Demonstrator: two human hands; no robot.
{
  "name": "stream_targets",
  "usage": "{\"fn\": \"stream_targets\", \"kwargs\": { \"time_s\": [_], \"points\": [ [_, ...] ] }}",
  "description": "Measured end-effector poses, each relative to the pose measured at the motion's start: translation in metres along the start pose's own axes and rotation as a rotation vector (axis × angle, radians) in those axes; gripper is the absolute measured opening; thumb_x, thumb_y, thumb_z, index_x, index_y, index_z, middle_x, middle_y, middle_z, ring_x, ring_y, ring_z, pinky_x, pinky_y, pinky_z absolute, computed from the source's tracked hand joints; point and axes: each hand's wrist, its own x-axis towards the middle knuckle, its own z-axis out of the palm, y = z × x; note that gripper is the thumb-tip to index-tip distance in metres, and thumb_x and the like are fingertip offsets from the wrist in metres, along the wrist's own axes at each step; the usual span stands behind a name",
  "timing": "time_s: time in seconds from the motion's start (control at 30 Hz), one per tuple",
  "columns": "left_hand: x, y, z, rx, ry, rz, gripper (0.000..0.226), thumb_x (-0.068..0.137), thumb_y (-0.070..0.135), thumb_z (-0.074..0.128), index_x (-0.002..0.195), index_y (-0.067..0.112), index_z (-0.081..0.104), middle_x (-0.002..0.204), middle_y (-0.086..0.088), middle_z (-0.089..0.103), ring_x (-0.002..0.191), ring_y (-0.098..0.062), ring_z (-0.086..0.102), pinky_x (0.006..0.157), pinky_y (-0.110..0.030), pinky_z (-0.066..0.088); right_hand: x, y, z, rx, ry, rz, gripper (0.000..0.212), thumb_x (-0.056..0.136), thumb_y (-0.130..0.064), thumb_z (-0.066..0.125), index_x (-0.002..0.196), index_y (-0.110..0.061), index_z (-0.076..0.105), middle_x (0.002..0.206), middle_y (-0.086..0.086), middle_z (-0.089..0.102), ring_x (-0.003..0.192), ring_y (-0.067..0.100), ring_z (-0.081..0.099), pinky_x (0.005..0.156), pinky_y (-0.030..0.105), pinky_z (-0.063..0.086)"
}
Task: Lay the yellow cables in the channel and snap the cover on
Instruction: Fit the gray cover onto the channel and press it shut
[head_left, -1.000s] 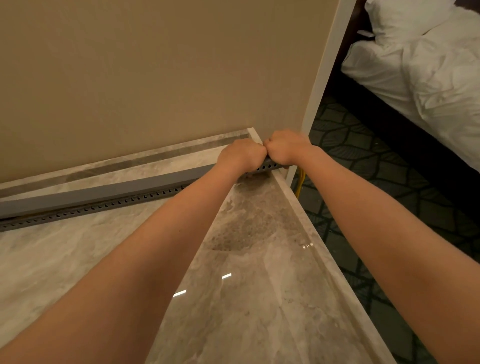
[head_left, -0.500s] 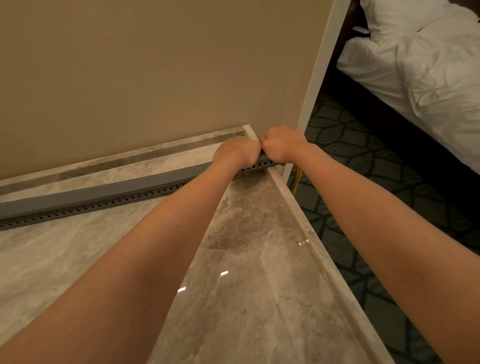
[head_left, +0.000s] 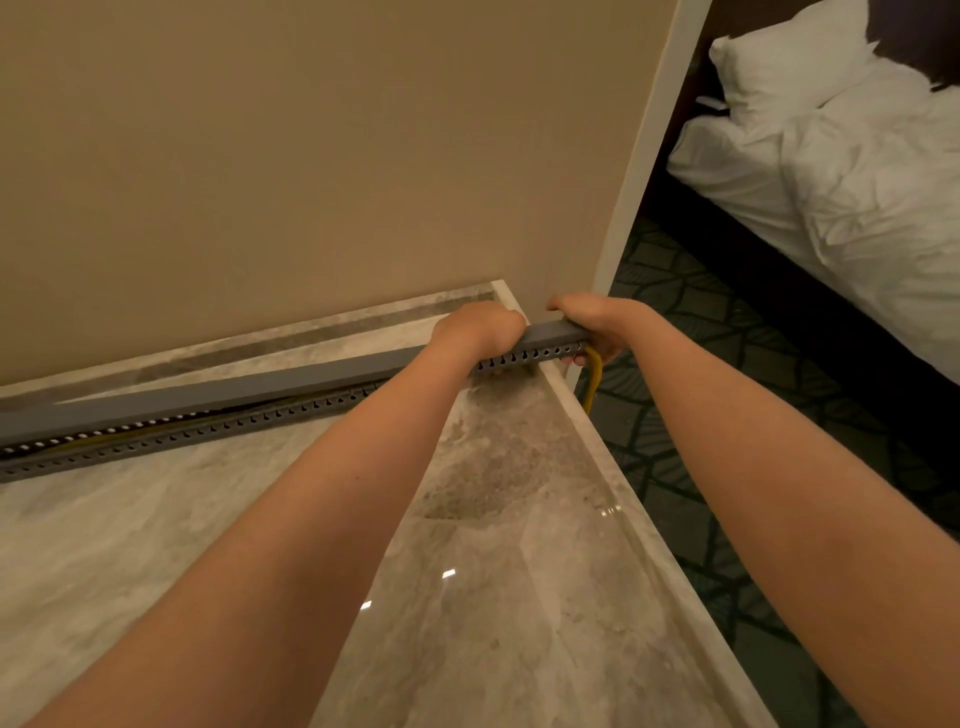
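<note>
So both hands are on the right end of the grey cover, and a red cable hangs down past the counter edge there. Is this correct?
Not quite: the cable hanging past the marble counter edge is yellow, not red, as the head view shows. The rest holds: the left hand and right hand are both on the right end of the grey cover.

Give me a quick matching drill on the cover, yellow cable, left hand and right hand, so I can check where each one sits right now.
Things:
1. cover
2. yellow cable
3. left hand
4. right hand

States:
A. grips the channel's very end, past the counter edge
B. hangs down off the counter edge
C. pressing down on the channel, just inside the counter corner
D. gapped open toward the left end

Pairs: 1-D, 2-B, 3-C, 4-A
</note>
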Motion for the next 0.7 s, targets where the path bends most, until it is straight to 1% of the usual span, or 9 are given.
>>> {"fn": "stream_targets", "kwargs": {
  "time_s": [0.07, 0.17, 0.27, 0.37, 0.4, 0.47, 0.57, 0.63, 0.7],
  "points": [
    [-0.001, 0.001, -0.001, 0.016, -0.017, 0.002, 0.029, 0.097, 0.02, 0.026, 0.095, 0.007, 0.052, 0.12, -0.02, 0.056, 0.094, -0.03, 0.049, 0.08, -0.034, 0.038, -0.003, -0.003, 0.001, -0.034, -0.025, 0.004, 0.054, 0.098, -0.043, 0.023, 0.078, -0.004, 0.056, 0.067, 0.012, 0.057, 0.056, 0.019, 0.048, 0.064, 0.032, 0.038],
    [-0.006, 0.002, 0.0, 0.018, 0.023, -0.008, 0.026, 0.094, 0.026, 0.031, 0.089, 0.011, 0.05, 0.091, -0.012, 0.052, 0.085, -0.027, 0.048, 0.074, -0.031, 0.036, -0.009, -0.007, 0.005, -0.143, -0.052, -0.02, 0.051, 0.097, -0.032, 0.02, 0.086, 0.001, 0.058, 0.071, 0.016, 0.059, 0.055, 0.021, 0.051, 0.057, 0.031, 0.041],
    [-0.014, 0.005, 0.0, 0.005, 0.046, -0.044, 0.025, 0.094, 0.028, 0.033, 0.088, 0.011, 0.05, 0.076, -0.006, 0.046, 0.082, -0.025, 0.048, 0.072, -0.03, 0.035, -0.013, -0.007, 0.007, -0.171, -0.022, -0.068, 0.051, 0.097, -0.029, 0.019, 0.075, -0.002, 0.057, 0.053, 0.01, 0.058, 0.041, 0.017, 0.049, 0.043, 0.022, 0.041],
    [-0.015, 0.004, 0.002, 0.018, 0.11, -0.021, 0.026, 0.094, 0.027, 0.032, 0.087, 0.01, 0.05, 0.086, -0.01, 0.052, 0.082, -0.027, 0.048, 0.071, -0.03, 0.034, -0.021, -0.005, 0.01, -0.159, 0.023, -0.135, 0.047, 0.098, -0.024, 0.019, 0.069, -0.006, 0.051, 0.054, 0.009, 0.052, 0.042, 0.016, 0.044, 0.039, 0.02, 0.036],
    [-0.016, 0.004, 0.002, 0.03, 0.169, 0.025, 0.028, 0.095, 0.026, 0.031, 0.087, 0.009, 0.051, 0.091, -0.014, 0.056, 0.083, -0.029, 0.049, 0.07, -0.03, 0.034, -0.021, -0.004, 0.01, -0.175, 0.046, -0.166, 0.046, 0.099, -0.022, 0.019, 0.069, -0.005, 0.049, 0.057, 0.01, 0.052, 0.044, 0.017, 0.044, 0.04, 0.021, 0.036],
    [-0.019, 0.001, 0.009, 0.112, 0.319, 0.242, 0.032, 0.097, 0.025, 0.032, 0.092, 0.007, 0.057, 0.1, -0.019, 0.063, 0.085, -0.033, 0.056, 0.067, -0.03, 0.035, -0.021, -0.002, 0.012, -0.23, 0.107, -0.241, 0.047, 0.1, -0.019, 0.019, 0.07, -0.004, 0.051, 0.062, 0.014, 0.054, 0.049, 0.021, 0.048, 0.045, 0.025, 0.039],
    [-0.024, -0.005, 0.018, 0.27, 0.287, 0.551, 0.036, 0.098, 0.031, 0.036, 0.125, 0.01, 0.047, 0.11, -0.015, 0.065, 0.093, -0.034, 0.062, 0.069, -0.033, 0.04, -0.02, -0.002, 0.014, -0.271, 0.319, -0.349, 0.047, 0.101, -0.024, 0.024, 0.063, -0.01, 0.049, 0.067, 0.012, 0.056, 0.057, 0.024, 0.053, 0.051, 0.027, 0.039],
    [-0.023, -0.007, 0.016, 0.31, 0.24, 0.579, 0.04, 0.098, 0.03, 0.037, 0.132, 0.009, 0.039, 0.113, -0.016, 0.064, 0.094, -0.035, 0.062, 0.072, -0.035, 0.043, -0.021, 0.002, 0.016, -0.042, 0.341, -0.382, 0.047, 0.099, -0.033, 0.031, 0.063, -0.011, 0.052, 0.071, 0.012, 0.057, 0.058, 0.021, 0.052, 0.053, 0.026, 0.038],
    [-0.022, -0.009, 0.014, 0.309, 0.211, 0.599, 0.04, 0.099, 0.029, 0.037, 0.134, 0.009, 0.036, 0.115, -0.016, 0.063, 0.094, -0.036, 0.062, 0.073, -0.035, 0.043, -0.024, 0.019, 0.019, 0.3, 0.152, -0.382, 0.037, 0.095, -0.042, 0.043, 0.079, -0.012, 0.061, 0.078, 0.008, 0.062, 0.066, 0.017, 0.057, 0.062, 0.026, 0.045]
  ]
}}
